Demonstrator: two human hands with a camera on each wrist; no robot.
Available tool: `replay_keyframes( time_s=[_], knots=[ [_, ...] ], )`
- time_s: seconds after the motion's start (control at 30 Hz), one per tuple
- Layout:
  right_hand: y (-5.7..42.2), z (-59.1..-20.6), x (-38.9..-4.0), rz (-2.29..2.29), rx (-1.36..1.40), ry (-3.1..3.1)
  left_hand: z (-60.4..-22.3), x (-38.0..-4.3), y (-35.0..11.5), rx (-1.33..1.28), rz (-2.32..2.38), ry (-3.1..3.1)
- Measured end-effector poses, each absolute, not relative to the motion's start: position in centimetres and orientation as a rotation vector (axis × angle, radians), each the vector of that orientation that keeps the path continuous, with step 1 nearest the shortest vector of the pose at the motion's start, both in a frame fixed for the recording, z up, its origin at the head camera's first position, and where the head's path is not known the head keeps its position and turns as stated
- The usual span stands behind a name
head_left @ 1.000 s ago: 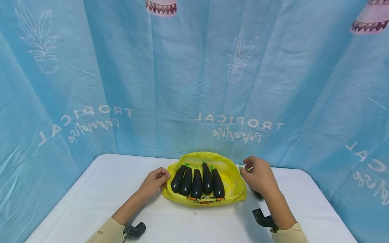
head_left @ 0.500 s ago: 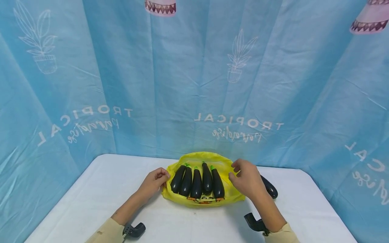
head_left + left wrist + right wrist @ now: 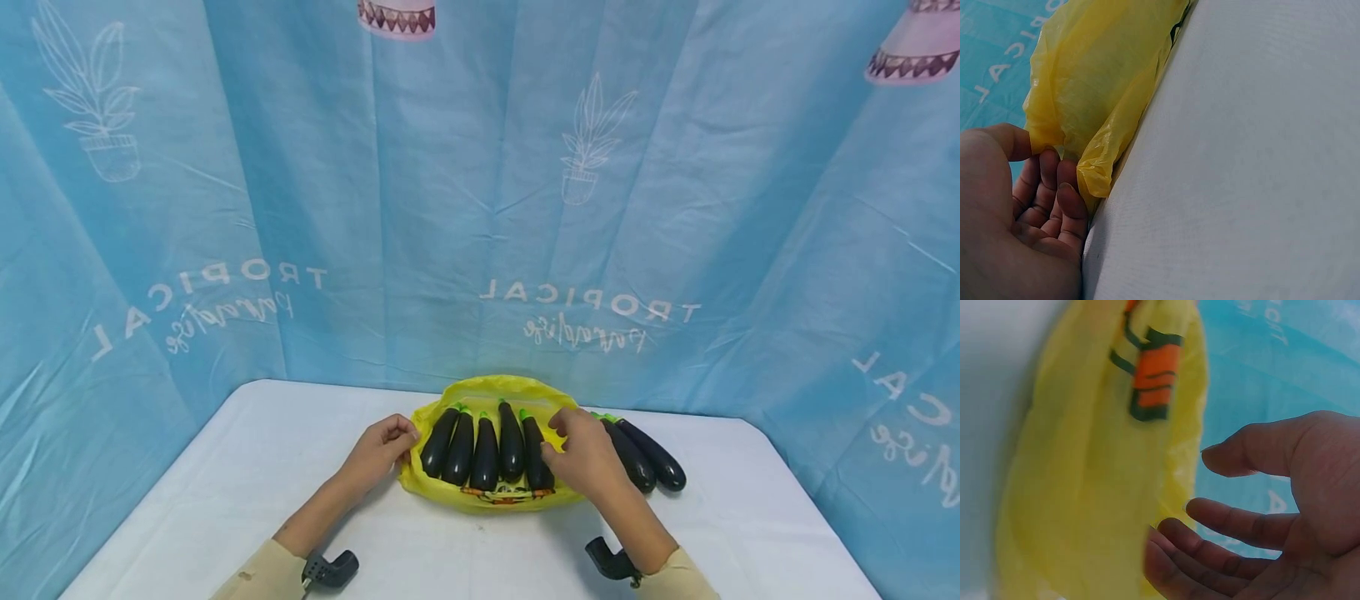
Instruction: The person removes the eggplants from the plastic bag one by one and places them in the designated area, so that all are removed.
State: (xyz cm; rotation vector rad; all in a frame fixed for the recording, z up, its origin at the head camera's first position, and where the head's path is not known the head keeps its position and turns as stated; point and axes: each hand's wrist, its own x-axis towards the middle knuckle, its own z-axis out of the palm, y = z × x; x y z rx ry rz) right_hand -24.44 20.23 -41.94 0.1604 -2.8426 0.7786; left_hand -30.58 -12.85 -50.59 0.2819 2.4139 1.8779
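Note:
A yellow plastic bag [image 3: 510, 385] lies with its mouth spread wide, and several dark, glossy eggplants [image 3: 486, 454] rest in it side by side, green stems facing away. My left hand [image 3: 377, 450] pinches the bag's left edge; the left wrist view shows the thumb and fingers on the thin yellow film [image 3: 1085, 81]. Over the bag's right part is my right hand [image 3: 588, 454], close to the rightmost eggplant inside. Its thumb and fingers are apart with nothing between them in the right wrist view, beside the bag's orange-and-black print [image 3: 1157, 378].
Two more eggplants [image 3: 648, 454] lie on the white table [image 3: 750, 517] just right of the bag, partly behind my right hand. A blue printed curtain [image 3: 450, 208] hangs right behind the table and along both sides.
My right hand has let go of an eggplant to the right of the bag and moved left over the bag. Two eggplants now show there. My left hand has stayed put.

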Motion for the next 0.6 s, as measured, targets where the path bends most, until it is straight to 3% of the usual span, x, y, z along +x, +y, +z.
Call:
replay_keyframes(
  time_s=[0.6],
  knots=[
    [19.6, -44.6, -25.5, 0.716, 0.189, -2.908, -50.8, -30.5, -13.0, 0.293, 1.863, 2.438]
  ],
)
